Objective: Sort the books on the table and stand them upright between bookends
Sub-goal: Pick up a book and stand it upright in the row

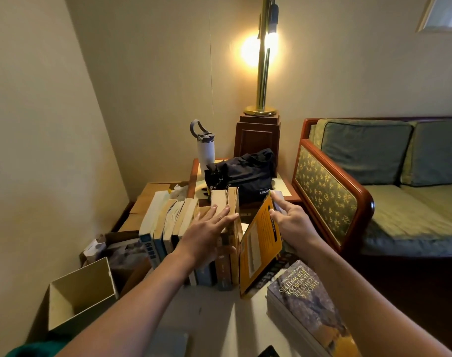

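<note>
A row of books (pixel 168 222) stands upright on the table, spines toward me. My left hand (pixel 209 228) lies flat, fingers spread, on the top edges of the books at the row's right end, near a tan-paged book (pixel 223 202). Just to the right, an orange-yellow book (pixel 261 243) stands tilted, leaning away from the row. My right hand (pixel 292 222) grips its upper edge between thumb and fingers. A thick purple handbook (pixel 307 307) lies flat at the front right. I see no bookends.
An open cardboard box (pixel 80 289) sits at the front left, clutter behind it. Behind the books are a black bag (pixel 243 173), a white bottle (pixel 205 150) and a brass lamp (pixel 262 73) on a wooden stand. A sofa (pixel 374 181) fills the right.
</note>
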The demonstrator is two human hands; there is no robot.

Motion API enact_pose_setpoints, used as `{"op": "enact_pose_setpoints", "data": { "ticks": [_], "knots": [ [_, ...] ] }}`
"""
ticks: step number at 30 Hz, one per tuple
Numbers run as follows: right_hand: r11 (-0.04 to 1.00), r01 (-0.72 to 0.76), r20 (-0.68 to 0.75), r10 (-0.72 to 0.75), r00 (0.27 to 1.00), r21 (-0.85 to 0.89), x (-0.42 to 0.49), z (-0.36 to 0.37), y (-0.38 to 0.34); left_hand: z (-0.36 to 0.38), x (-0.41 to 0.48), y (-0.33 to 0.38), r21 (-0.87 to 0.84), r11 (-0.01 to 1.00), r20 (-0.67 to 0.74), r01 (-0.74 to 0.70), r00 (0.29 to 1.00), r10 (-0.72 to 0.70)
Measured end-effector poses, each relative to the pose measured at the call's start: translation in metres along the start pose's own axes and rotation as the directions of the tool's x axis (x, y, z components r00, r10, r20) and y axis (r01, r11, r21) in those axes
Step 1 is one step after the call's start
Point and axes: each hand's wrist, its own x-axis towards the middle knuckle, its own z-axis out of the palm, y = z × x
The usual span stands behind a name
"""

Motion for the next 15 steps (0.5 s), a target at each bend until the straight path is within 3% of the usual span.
{"op": "enact_pose_setpoints", "data": {
  "ticks": [11,15],
  "knots": [
    [0.997,-0.033,0.051,0.037,0.998,-0.077,0.048,0.047,-0.004,0.003,-0.003,-0.005,0.055,0.996,-0.151,-0.074,0.985,0.081],
    [0.993,0.004,0.095,0.007,0.995,-0.118,0.057,0.058,-0.013,0.005,-0.004,-0.004,0.067,0.992,-0.267,-0.109,0.956,0.123]
  ]
}}
